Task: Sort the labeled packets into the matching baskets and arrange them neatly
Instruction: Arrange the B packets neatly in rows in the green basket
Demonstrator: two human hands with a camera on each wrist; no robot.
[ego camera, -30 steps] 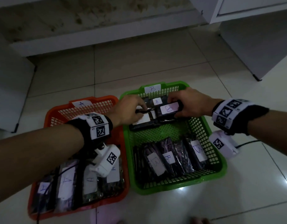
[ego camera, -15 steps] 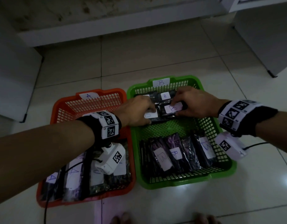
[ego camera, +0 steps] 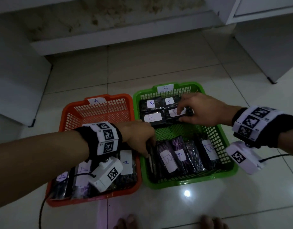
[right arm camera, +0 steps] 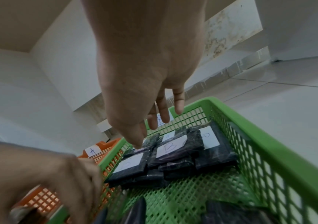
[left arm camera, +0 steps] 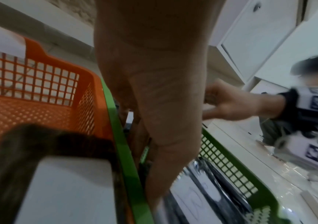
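Note:
A green basket [ego camera: 192, 182] labeled B stands beside an orange basket [ego camera: 93, 200] labeled A. My left hand [ego camera: 148, 152] reaches down into the green basket's near left corner. Its straight fingers [left arm camera: 160, 174] touch the edge of the leftmost dark B packet [ego camera: 151, 162], which stands by the wall. My right hand [ego camera: 180, 114] hovers with relaxed, spread fingers [right arm camera: 161, 109] over the back-row B packets [ego camera: 152, 117], gripping none. More B packets [ego camera: 169, 159] fill the near row. A packets [ego camera: 126, 161] lie in the orange basket's near end, partly hidden by my left wrist.
White cabinets stand at the right [ego camera: 266, 47] and left [ego camera: 18, 80], with a low ledge [ego camera: 126, 40] behind the baskets. Toes [ego camera: 126, 222] show at the bottom edge. A black cable [ego camera: 41, 212] trails from my left wrist over the tiled floor.
My left hand left the back-row packets and dropped to the near left corner of the green basket. My right hand released its back-row packet and lifted slightly.

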